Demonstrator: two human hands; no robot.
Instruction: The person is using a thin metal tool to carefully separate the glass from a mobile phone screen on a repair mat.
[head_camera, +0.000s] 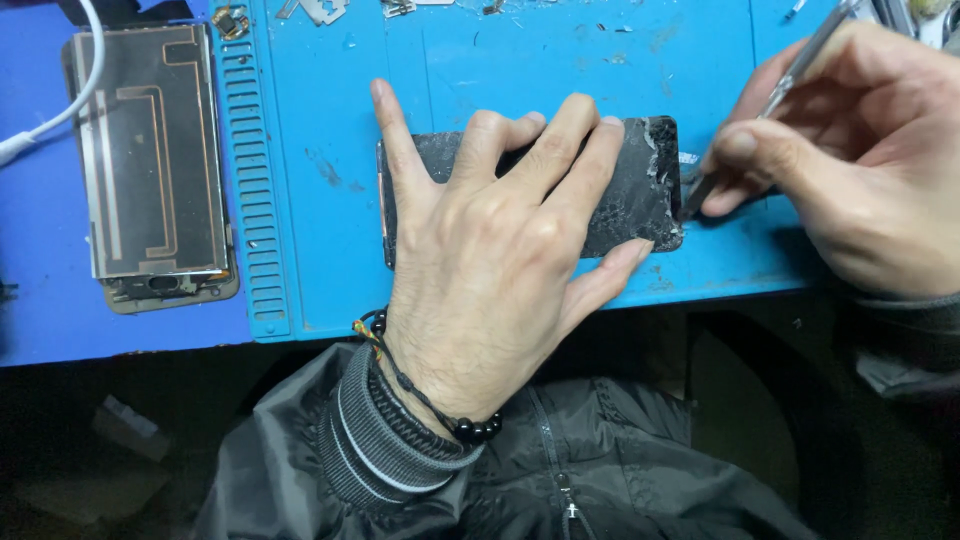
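Cracked phone (640, 190) lies pinned under left hand (490, 260); right hand (860, 150) fingers pinch tweezers (790, 75) at its edge.

I see a dark, flat, rectangular phone with badly cracked glass (630, 195) lying lengthwise near the front edge of the blue table, its shattered right end chipped pale. A thin grey metal prying tool (790, 75) slants down, its tip touching that broken right edge.

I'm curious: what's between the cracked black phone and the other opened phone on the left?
Head view: only bare blue mat and its ridged slotted strip.
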